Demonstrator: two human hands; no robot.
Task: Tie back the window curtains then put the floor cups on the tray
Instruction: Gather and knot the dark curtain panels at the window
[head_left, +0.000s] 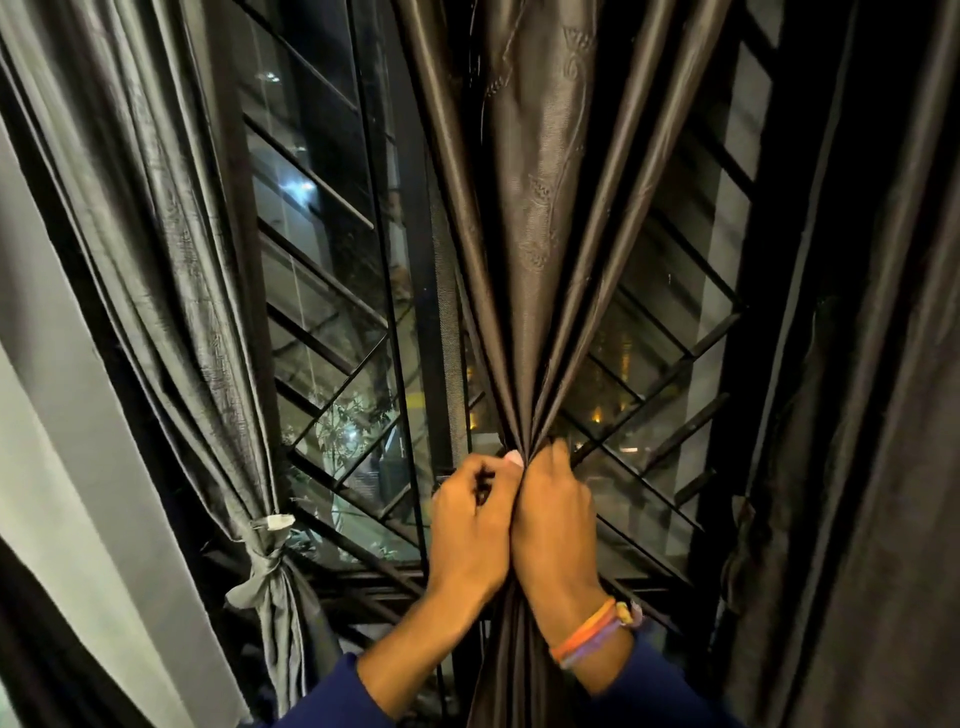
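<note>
Night shows through the window (332, 291), whose glass is crossed by a slanted black grille (670, 395) running behind all the fabric. Far left hangs a pale grey drape (78, 467); next to it the left curtain (171, 291) is already cinched with a knotted tie (267, 564), its tail falling below the knot. On the right a dark curtain (857, 415) hangs loose, closing off that edge. Open glass lies between the tied curtain and the middle curtain (540, 218), and again between the middle one and the dark one.

Both forearms rise from the bottom edge in blue sleeves (332, 696). The left hand (470, 525) and right hand (556, 519) press knuckle to knuckle, each clenched round the gathered waist of the middle curtain, folds fanning upward from the grip. Coloured bands (592, 631) circle the right wrist.
</note>
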